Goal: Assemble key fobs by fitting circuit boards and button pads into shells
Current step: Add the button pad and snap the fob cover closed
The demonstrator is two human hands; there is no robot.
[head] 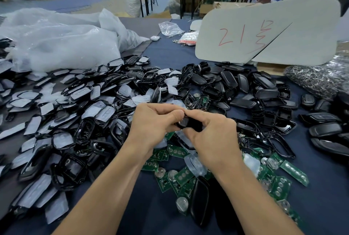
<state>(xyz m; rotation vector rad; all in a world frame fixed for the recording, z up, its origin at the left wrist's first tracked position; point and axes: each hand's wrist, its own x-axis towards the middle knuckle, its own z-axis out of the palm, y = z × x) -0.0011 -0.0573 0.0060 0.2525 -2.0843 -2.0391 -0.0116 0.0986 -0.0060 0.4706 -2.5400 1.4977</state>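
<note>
Both hands meet over the middle of the table around one black key fob shell (pixel 188 123). My left hand (pixel 154 123) grips its left end, thumb laid along the top. My right hand (pixel 211 132) pinches the right end with curled fingers, hiding most of the shell. Green circuit boards (pixel 176 152) with round coin cells lie scattered on the dark cloth under and right of my wrists. Clear button pads (pixel 194 164) lie among them. A closed black fob (pixel 200 198) lies between my forearms.
A big heap of black shell frames with white film (pixel 79 106) fills the left. Black shell backs (pixel 245 87) pile up at centre right. Plastic bags (pixel 62 40) sit far left, a grey numbered board (pixel 268 32) far right, metal key rings (pixel 317 79) beside it.
</note>
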